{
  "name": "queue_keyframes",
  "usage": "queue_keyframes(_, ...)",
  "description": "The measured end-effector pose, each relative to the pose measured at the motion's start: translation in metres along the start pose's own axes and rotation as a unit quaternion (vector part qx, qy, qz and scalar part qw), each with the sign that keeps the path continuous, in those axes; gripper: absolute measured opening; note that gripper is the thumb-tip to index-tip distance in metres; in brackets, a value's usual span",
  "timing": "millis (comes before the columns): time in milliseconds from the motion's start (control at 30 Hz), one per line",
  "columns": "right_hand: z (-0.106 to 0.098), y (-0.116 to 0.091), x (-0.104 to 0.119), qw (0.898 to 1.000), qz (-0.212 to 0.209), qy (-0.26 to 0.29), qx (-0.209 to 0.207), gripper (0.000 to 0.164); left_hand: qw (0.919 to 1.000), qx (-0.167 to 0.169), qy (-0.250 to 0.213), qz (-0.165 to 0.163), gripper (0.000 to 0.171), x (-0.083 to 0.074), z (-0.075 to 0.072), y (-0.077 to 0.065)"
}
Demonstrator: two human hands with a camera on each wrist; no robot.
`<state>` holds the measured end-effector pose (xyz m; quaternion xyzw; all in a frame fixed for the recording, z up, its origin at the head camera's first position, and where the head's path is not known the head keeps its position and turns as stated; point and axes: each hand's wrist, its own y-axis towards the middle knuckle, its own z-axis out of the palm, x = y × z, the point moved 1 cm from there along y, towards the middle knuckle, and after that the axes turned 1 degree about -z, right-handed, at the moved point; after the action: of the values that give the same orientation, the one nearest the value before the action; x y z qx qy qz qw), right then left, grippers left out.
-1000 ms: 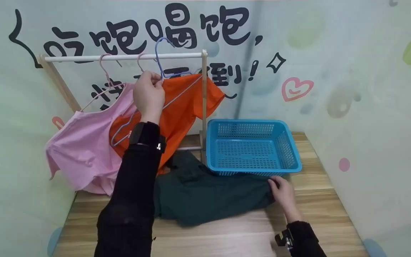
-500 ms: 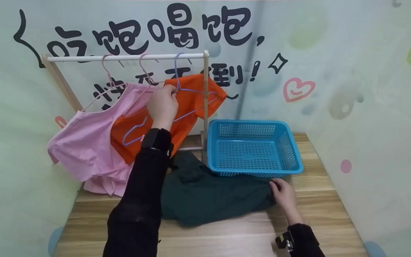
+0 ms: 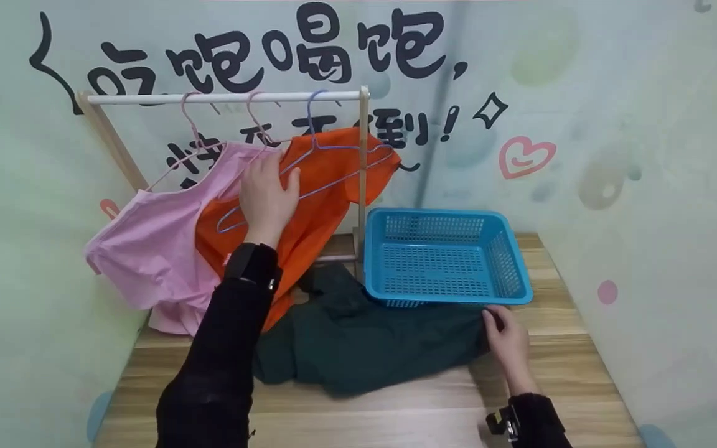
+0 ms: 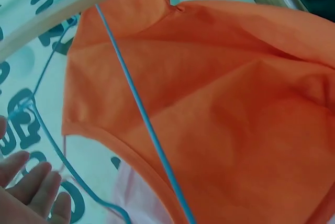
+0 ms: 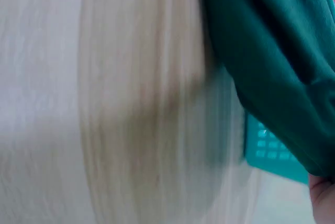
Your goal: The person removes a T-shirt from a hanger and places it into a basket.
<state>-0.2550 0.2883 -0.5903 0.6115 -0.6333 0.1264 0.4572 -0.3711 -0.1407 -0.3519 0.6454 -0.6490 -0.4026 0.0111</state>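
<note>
A blue hanger (image 3: 313, 132) hangs by its hook on the white rail, in front of an orange short-sleeved shirt (image 3: 333, 214). My left hand (image 3: 266, 199) is raised before the shirt, fingers extended and thumb apart, holding nothing. In the left wrist view its relaxed fingers (image 4: 43, 190) show beside the hanger (image 4: 137, 98). My right hand (image 3: 509, 341) pinches the right end of a dark green garment (image 3: 371, 351) spread along the tabletop. Only a little of that hand (image 5: 322, 198) appears in the right wrist view, at the garment's edge (image 5: 272, 67).
A pink garment (image 3: 153, 242) on a pink hanger (image 3: 190, 121) hangs at the left of the rack's rail (image 3: 221, 98). Behind the green garment stands a blue plastic basket (image 3: 449, 274), beside the rack's right post (image 3: 363, 186). Walls border the wooden table (image 3: 408, 414).
My left hand hooked the blue hanger over the rail, let it go and drew down and left, its fingers spreading. My right hand has kept its pinch on the green garment.
</note>
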Motion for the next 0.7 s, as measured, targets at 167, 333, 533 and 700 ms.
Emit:
queue_keyframes(167, 0.024, -0.004, 0.031, 0.992, -0.120, 0.036, -0.009, 0.008, 0.9991, -0.041, 0.008, 0.010, 0.052, 0.020, -0.005, -0.013)
queue_keyframes(333, 0.053, -0.007, 0.060, 0.972, -0.227, 0.063, -0.006, 0.011, 0.9975, -0.046, 0.035, 0.039, 0.060, 0.033, -0.001, -0.034)
queue_keyframes(533, 0.083, -0.012, 0.089, 0.941, -0.326, 0.085, 0.037, 0.014, 0.9957, -0.037, 0.062, 0.058, 0.079, 0.047, 0.000, -0.059)
queue_keyframes(700, 0.108, -0.021, 0.107, 0.914, -0.383, 0.078, 0.111, 0.005, 0.9959, -0.037, 0.065, 0.052, 0.093, 0.063, -0.005, -0.073)
